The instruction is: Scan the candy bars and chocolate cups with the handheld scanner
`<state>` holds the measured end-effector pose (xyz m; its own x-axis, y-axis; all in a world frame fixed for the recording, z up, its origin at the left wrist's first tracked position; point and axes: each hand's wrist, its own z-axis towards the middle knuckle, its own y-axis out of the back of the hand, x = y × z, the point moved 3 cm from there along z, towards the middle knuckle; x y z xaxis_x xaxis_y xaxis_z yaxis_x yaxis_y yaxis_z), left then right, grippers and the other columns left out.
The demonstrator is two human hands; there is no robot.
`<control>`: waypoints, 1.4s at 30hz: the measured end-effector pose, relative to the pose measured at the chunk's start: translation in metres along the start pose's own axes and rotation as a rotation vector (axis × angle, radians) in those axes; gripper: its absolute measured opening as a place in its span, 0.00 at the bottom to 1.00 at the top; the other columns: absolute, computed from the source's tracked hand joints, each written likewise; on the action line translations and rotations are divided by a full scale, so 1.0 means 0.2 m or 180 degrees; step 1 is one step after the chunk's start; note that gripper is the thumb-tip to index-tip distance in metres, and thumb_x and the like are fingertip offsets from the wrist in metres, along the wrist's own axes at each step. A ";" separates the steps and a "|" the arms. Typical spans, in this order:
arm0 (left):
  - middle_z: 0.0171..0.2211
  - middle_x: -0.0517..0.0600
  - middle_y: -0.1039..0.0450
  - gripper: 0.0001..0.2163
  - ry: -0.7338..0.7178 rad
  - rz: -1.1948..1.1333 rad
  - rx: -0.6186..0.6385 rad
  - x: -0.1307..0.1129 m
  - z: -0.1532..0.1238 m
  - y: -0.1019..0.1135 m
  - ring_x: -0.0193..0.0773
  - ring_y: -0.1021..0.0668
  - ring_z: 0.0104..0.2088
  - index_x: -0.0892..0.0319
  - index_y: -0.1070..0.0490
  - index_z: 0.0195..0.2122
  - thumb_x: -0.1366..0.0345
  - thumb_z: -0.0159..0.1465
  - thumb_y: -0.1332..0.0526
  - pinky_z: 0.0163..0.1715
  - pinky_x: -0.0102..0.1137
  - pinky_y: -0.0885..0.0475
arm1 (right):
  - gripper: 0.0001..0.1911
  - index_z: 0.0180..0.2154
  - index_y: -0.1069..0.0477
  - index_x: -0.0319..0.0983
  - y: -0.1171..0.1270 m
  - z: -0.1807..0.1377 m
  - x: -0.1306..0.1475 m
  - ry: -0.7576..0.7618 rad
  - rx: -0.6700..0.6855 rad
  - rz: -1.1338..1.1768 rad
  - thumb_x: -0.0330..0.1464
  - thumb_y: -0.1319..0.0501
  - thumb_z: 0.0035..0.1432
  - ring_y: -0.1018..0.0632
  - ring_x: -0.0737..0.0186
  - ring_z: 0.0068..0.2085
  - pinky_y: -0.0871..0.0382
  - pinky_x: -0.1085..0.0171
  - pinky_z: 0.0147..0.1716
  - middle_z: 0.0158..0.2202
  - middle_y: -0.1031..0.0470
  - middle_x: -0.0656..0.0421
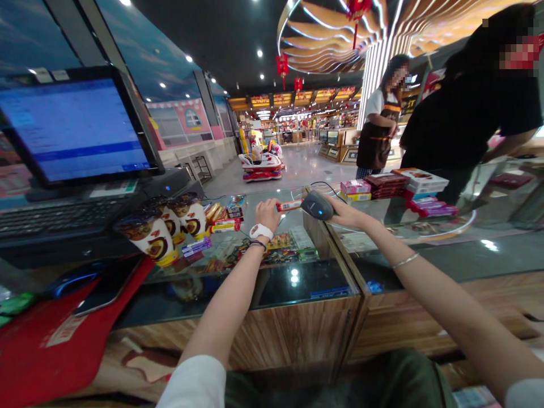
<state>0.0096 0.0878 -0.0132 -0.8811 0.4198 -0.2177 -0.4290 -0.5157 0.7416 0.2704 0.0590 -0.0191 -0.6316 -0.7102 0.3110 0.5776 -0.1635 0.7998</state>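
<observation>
My left hand (267, 213) is closed round a small red and white packet (289, 206), held over the glass counter (297, 272). My right hand (343, 213) grips a dark grey handheld barcode scanner (318, 205) whose head sits right beside the packet's end. A thin cable runs from the scanner across the counter. My left wrist wears a white watch.
A till screen (72, 130) and keyboard (55, 218) stand at the left, with snack cups (157, 235) in front. Stacked boxes (395, 187) lie on the counter's far side. Two people stand beyond it at the right, one in black (467, 124).
</observation>
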 end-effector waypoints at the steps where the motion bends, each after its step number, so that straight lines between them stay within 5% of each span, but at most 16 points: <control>1: 0.41 0.50 0.23 0.06 0.0005 0.0001 0.0004 0.00 0.00 0.00 0.44 0.24 0.47 0.54 0.28 0.39 0.66 0.61 0.34 0.54 0.39 0.37 | 0.30 0.59 0.37 0.37 0.00 0.00 -0.03 0.0095 -0.0031 0.0106 0.33 0.39 0.55 0.25 0.47 0.53 0.32 0.51 0.54 0.54 0.26 0.48; 6: 0.42 0.50 0.23 0.07 0.0018 -0.0002 0.0047 -0.01 0.00 0.01 0.44 0.24 0.47 0.54 0.29 0.40 0.66 0.61 0.34 0.55 0.38 0.38 | 0.26 0.52 0.28 0.38 0.00 -0.01 -0.16 0.0374 0.0201 0.0274 0.25 0.41 0.49 0.23 0.51 0.52 0.32 0.52 0.54 0.51 0.23 0.51; 12: 0.42 0.50 0.23 0.07 -0.0042 0.0028 0.0022 -0.02 0.00 0.04 0.43 0.24 0.48 0.54 0.28 0.40 0.66 0.61 0.35 0.57 0.39 0.39 | 0.24 0.46 0.23 0.37 0.00 -0.04 -0.21 0.0040 0.0451 0.0182 0.23 0.41 0.45 0.21 0.54 0.49 0.30 0.56 0.52 0.47 0.19 0.53; 28: 0.42 0.49 0.23 0.08 -0.0138 -0.0103 -0.0023 -0.02 -0.01 0.04 0.43 0.24 0.48 0.53 0.28 0.41 0.66 0.61 0.34 0.60 0.40 0.40 | 0.32 0.46 0.22 0.39 0.03 -0.05 -0.23 -0.0611 0.0099 0.0415 0.19 0.48 0.39 0.20 0.56 0.48 0.28 0.56 0.51 0.46 0.19 0.56; 34: 0.43 0.49 0.23 0.07 -0.0100 -0.0187 -0.0053 -0.04 -0.02 0.05 0.43 0.24 0.49 0.53 0.28 0.41 0.66 0.61 0.35 0.60 0.40 0.41 | 0.32 0.53 0.27 0.40 0.04 0.02 -0.04 -0.0589 -0.0792 0.0415 0.20 0.47 0.46 0.22 0.57 0.50 0.30 0.54 0.53 0.48 0.20 0.56; 42: 0.41 0.49 0.22 0.09 0.0076 -0.0488 -0.0164 -0.04 -0.02 0.15 0.42 0.23 0.45 0.54 0.27 0.42 0.66 0.60 0.33 0.55 0.39 0.36 | 0.29 0.56 0.30 0.41 -0.11 0.16 0.26 -0.0379 -0.1035 0.0543 0.24 0.45 0.51 0.23 0.55 0.49 0.30 0.54 0.53 0.52 0.25 0.52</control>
<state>0.0031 0.0660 0.0072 -0.8088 0.4790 -0.3412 -0.5678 -0.4848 0.6653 0.2079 0.0489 -0.0046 -0.5568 -0.6646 0.4983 0.8014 -0.2720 0.5327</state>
